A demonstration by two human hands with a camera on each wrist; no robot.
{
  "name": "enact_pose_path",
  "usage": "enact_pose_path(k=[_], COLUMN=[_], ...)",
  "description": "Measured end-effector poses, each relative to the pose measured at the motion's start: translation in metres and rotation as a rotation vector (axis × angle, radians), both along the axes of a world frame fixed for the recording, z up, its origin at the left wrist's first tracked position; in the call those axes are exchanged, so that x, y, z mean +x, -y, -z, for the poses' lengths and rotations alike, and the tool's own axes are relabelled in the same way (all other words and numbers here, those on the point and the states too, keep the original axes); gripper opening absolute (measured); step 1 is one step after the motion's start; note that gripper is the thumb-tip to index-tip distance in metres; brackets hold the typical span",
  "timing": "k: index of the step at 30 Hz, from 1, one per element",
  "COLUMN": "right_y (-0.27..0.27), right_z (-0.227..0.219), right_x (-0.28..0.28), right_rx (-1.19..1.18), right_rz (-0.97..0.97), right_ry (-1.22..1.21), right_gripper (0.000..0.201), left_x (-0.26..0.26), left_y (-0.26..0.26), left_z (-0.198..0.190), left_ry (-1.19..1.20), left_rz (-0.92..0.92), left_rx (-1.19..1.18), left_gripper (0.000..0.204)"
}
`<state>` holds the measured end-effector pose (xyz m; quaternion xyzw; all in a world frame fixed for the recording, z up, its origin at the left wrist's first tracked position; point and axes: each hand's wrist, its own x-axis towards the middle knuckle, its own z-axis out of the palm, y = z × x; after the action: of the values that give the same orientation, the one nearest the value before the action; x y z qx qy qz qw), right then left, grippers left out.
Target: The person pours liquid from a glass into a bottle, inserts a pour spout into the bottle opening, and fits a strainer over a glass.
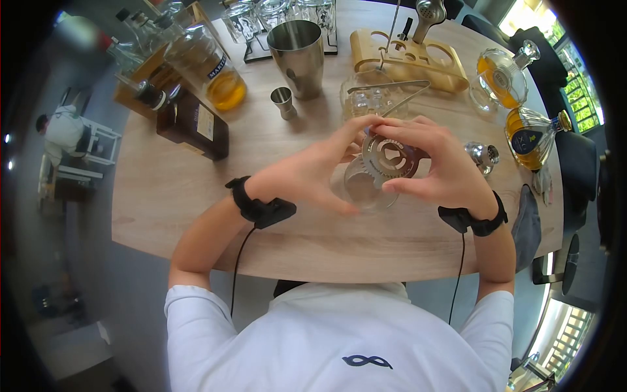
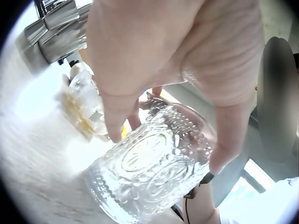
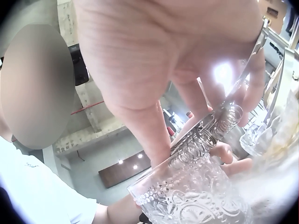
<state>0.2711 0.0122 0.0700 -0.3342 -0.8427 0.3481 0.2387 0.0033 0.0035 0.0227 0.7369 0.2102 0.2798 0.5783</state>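
A clear patterned glass [image 1: 366, 186] [image 2: 145, 158] [image 3: 196, 196] stands on the table before the person. A metal strainer [image 1: 390, 157] with a coiled spring [image 3: 201, 140] lies tilted at its mouth. The right hand [image 1: 441, 160] [image 3: 173, 60] pinches the strainer, thumb on the near side, fingers at the far side. The left hand [image 1: 307, 170] [image 2: 177, 56] is spread round the glass near its rim, thumb on the near side and fingers beyond. Its fingertips meet the right hand's at the far side. Part of the strainer is hidden behind the right fingers.
Tongs [image 1: 392, 88] lie over an ice bowl [image 1: 366, 104] just beyond the hands. A steel shaker tin [image 1: 298, 62] and a jigger [image 1: 284, 103] stand left of it. Bottles [image 1: 192, 124] line the left; decanters [image 1: 529, 140], a small metal piece [image 1: 482, 157] and a cloth [image 1: 526, 228] lie right. Behind is a wooden rack [image 1: 418, 68].
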Motion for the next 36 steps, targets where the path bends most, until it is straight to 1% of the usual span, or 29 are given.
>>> enact_pose_path(k=[2,3,5,8,12,14,15,17,18,20,21,23,24,26,27,29,30,32,33,35,36], right_y=[0.004,0.005,0.007,0.008,0.006,0.004,0.003,0.003,0.003,0.004,0.005,0.007,0.008,0.009,0.010,0.010,0.009,0.006,0.004,0.000,0.001], right_z=[0.000,0.001,0.002,-0.001,-0.002,0.001,0.001,0.002,0.002,0.003,0.002,-0.003,-0.003,-0.004,-0.003,-0.001,-0.001,0.000,0.000,0.001,0.001], right_x=[-0.001,-0.002,-0.003,-0.004,-0.002,-0.003,-0.004,-0.004,-0.004,-0.005,-0.006,-0.007,-0.007,-0.008,-0.008,-0.009,-0.009,-0.007,-0.005,-0.005,-0.006], right_rx=[0.035,0.036,0.107,0.064,0.091,0.088,0.090,0.047,0.047,0.047,0.043,0.087,0.085,0.106,0.105,0.103,0.102,0.117,0.119,0.103,0.105], right_rz=[0.041,0.047,0.054,0.056,0.044,0.036,0.033,0.056,0.052,0.057,0.055,0.074,0.074,0.092,0.087,0.099,0.096,0.061,0.061,0.011,0.007], right_ry=[0.015,0.015,0.003,-0.006,0.033,-0.015,-0.015,-0.012,-0.011,-0.033,-0.033,0.033,0.033,0.052,0.055,0.030,0.030,0.022,0.022,-0.004,-0.003], right_gripper=[0.074,0.074,0.074,0.075,0.077,0.078,0.078,0.079,0.079,0.077,0.077,0.077,0.077,0.077,0.077,0.076,0.076,0.077,0.077,0.077,0.077], left_x=[0.003,0.008,0.022,0.025,0.016,0.006,0.002,-0.004,-0.006,-0.011,-0.011,-0.010,-0.006,0.006,0.009,0.012,0.011,0.005,0.002,-0.006,-0.011], left_y=[0.014,0.023,0.036,0.036,0.021,0.006,-0.001,-0.010,-0.010,-0.009,-0.005,0.006,0.012,0.022,0.024,0.028,0.026,0.016,0.009,-0.006,-0.010], left_z=[-0.014,-0.013,-0.009,-0.003,-0.006,-0.008,-0.004,0.006,0.006,0.008,0.003,-0.013,-0.014,-0.013,-0.014,-0.016,-0.016,-0.015,-0.014,-0.008,-0.002], left_ry=[-0.172,-0.172,-0.304,-0.227,-0.140,-0.087,-0.086,0.089,0.091,-0.042,-0.043,-0.227,-0.227,-0.255,-0.252,-0.274,-0.275,-0.148,-0.148,-0.099,-0.098], left_rz=[-0.134,-0.128,-0.379,-0.411,-0.359,-0.145,-0.148,-0.024,-0.028,-0.078,-0.079,-0.183,-0.182,-0.328,-0.332,-0.410,-0.413,-0.291,-0.291,-0.088,-0.093], left_rx=[0.133,0.135,0.237,0.200,0.149,-0.027,-0.026,-0.125,-0.126,-0.010,-0.013,0.124,0.122,0.162,0.159,0.130,0.128,0.070,0.072,0.019,0.021], left_gripper=[0.135,0.135,0.137,0.139,0.141,0.142,0.142,0.144,0.144,0.143,0.143,0.137,0.137,0.131,0.131,0.132,0.132,0.132,0.132,0.132,0.132])
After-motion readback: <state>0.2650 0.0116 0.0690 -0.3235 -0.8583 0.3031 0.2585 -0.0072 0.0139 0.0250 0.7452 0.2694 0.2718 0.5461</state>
